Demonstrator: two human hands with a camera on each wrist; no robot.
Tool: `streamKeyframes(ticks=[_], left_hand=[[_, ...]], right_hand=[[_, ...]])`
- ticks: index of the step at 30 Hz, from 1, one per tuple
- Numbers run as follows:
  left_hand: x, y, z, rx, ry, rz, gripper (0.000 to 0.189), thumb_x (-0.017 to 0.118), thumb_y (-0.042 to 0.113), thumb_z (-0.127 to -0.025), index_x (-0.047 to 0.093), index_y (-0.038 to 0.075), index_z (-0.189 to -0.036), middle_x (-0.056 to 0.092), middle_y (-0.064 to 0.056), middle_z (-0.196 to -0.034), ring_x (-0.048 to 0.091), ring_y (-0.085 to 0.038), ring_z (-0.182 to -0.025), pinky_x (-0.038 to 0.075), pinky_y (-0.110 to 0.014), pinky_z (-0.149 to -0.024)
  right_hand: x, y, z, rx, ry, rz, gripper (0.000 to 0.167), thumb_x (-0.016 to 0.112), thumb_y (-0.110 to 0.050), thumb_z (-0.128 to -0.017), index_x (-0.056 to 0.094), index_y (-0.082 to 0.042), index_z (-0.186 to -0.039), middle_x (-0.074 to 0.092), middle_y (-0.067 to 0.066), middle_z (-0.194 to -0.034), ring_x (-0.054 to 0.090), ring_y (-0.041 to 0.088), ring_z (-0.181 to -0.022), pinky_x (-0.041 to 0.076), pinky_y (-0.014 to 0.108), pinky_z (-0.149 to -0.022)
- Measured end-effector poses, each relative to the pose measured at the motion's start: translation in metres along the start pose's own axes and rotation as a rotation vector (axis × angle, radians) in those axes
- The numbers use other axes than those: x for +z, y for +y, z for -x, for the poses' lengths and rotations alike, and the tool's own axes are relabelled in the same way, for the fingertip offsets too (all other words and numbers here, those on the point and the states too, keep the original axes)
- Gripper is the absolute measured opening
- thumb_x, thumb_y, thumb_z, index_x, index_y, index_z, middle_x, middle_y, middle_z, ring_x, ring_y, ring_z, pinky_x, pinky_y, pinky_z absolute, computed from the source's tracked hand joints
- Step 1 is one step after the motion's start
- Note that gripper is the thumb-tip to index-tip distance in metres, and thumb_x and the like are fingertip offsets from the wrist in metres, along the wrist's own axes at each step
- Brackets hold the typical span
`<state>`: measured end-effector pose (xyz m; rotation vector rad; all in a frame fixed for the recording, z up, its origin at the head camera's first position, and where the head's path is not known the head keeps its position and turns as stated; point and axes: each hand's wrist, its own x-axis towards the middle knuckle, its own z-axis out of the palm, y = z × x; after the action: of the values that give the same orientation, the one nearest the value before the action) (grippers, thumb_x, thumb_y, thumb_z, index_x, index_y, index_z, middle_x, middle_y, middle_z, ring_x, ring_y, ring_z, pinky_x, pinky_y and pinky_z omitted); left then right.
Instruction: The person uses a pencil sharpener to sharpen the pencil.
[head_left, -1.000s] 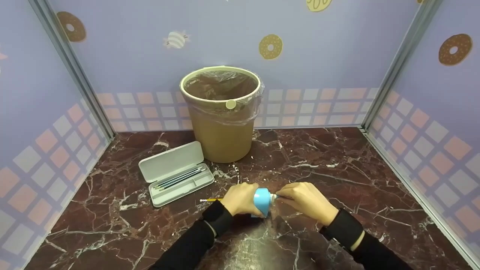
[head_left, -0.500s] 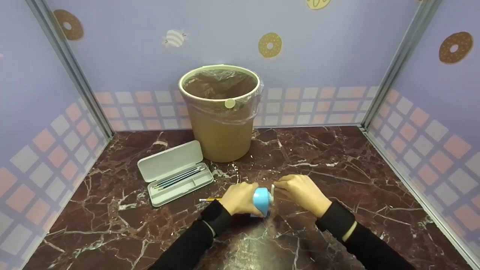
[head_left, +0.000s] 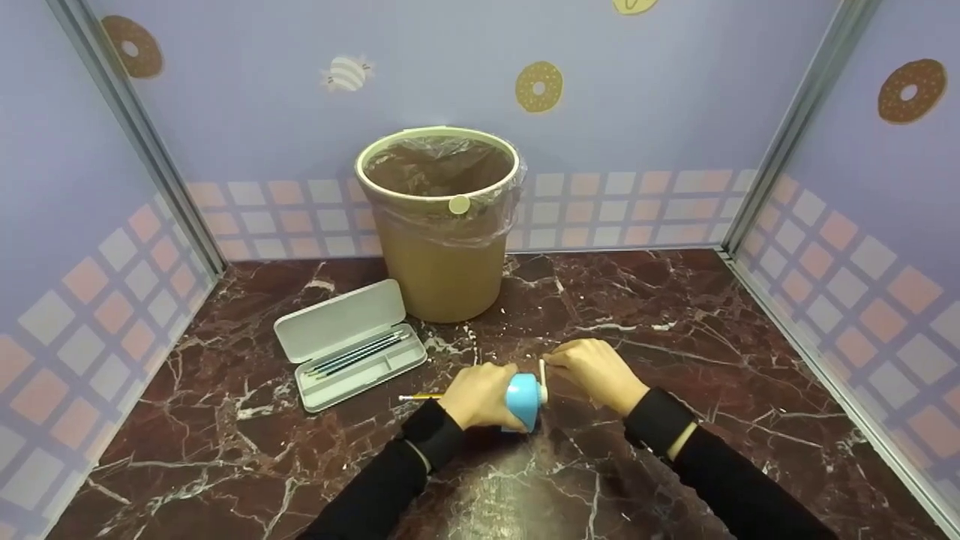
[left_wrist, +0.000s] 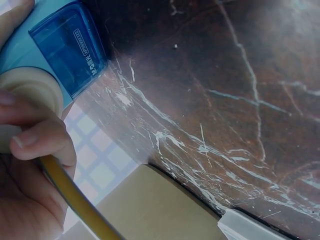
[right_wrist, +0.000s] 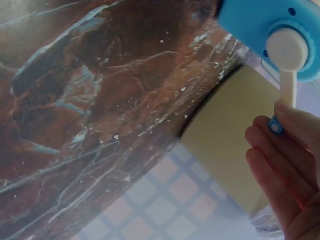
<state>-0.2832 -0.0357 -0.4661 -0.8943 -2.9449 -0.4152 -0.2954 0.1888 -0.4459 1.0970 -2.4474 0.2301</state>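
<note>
Apparently sharpening: left hand [head_left: 478, 396] wrapped round blue sharpener [head_left: 523, 397] at mid bench [head_left: 637, 457], yellow pencil [head_left: 424, 397] leading into its grip; right hand [head_left: 598, 373] pinches crank knob [right_wrist: 274, 126]. Pin sharpener firmly, turn evenly, ease off if resistance climbs.

Sharpener [head_left: 523, 397]: light blue body, translucent deep-blue drawer [left_wrist: 72, 50], off-white crank [right_wrist: 287, 87] with blue knob [right_wrist: 275, 126]; pencil [head_left: 426, 396] yellow. Open case [head_left: 341, 322] pale grey-white, bin [head_left: 444, 277] tan with cream rim [head_left: 363, 174], sleeves [head_left: 375, 487] black. Tabletop [head_left: 225, 465] dark red-brown, marbled with white veins; walls [head_left: 255, 127] lavender, patterned with pink and white squares plus brown doughnuts.
</note>
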Motion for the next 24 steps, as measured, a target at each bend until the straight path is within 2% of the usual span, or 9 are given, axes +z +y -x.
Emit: streamKeyframes(ticks=[5,11,18,20,24], left_hand=[[0.0,0.0,0.002,0.001,0.013,-0.023,0.068,0.094,0.051,-0.059,0.064,0.012,-0.105,0.074,-0.005,-0.092,0.071,-0.022,-0.082,0.058,-0.038,-0.07],[0.002,-0.001,0.003,0.007,0.024,-0.029,0.068,0.094,0.051,-0.059,0.065,0.012,-0.105,0.074,-0.005,-0.091,0.07,-0.022,-0.08,0.058,-0.037,-0.068],[0.002,0.0,0.004,-0.002,0.035,-0.027,0.068,0.094,0.052,-0.059,0.065,0.012,-0.106,0.074,-0.005,-0.092,0.07,-0.021,-0.081,0.058,-0.037,-0.068],[0.002,0.0,0.004,-0.009,0.036,-0.024,0.069,0.094,0.053,-0.059,0.065,0.012,-0.107,0.074,-0.005,-0.092,0.07,-0.022,-0.081,0.058,-0.037,-0.068],[0.003,0.002,0.006,-0.021,0.044,-0.027,0.068,0.094,0.053,-0.059,0.065,0.011,-0.106,0.074,-0.006,-0.091,0.07,-0.022,-0.08,0.058,-0.036,-0.067]], right_hand=[[0.011,0.003,-0.002,0.016,-0.02,-0.045,0.009,0.078,-0.005,-0.084,0.081,-0.01,-0.091,0.08,0.003,-0.085,0.075,0.021,-0.074,0.06,0.038,-0.066],[0.023,0.004,0.001,0.047,-0.082,-0.1,0.007,0.076,-0.004,-0.084,0.079,-0.01,-0.082,0.078,0.002,-0.079,0.073,0.021,-0.068,0.057,0.039,-0.061],[0.03,0.003,0.004,0.057,-0.144,-0.116,0.006,0.079,-0.007,-0.084,0.082,-0.009,-0.089,0.079,0.005,-0.08,0.075,0.022,-0.07,0.059,0.039,-0.064],[0.032,0.002,0.005,0.056,-0.159,-0.129,0.003,0.078,-0.009,-0.085,0.081,-0.009,-0.085,0.078,0.004,-0.077,0.074,0.021,-0.068,0.059,0.037,-0.062],[0.036,0.001,0.01,0.041,-0.177,-0.143,0.011,0.079,-0.012,-0.085,0.076,-0.01,-0.075,0.076,0.002,-0.072,0.071,0.018,-0.064,0.056,0.033,-0.059]])
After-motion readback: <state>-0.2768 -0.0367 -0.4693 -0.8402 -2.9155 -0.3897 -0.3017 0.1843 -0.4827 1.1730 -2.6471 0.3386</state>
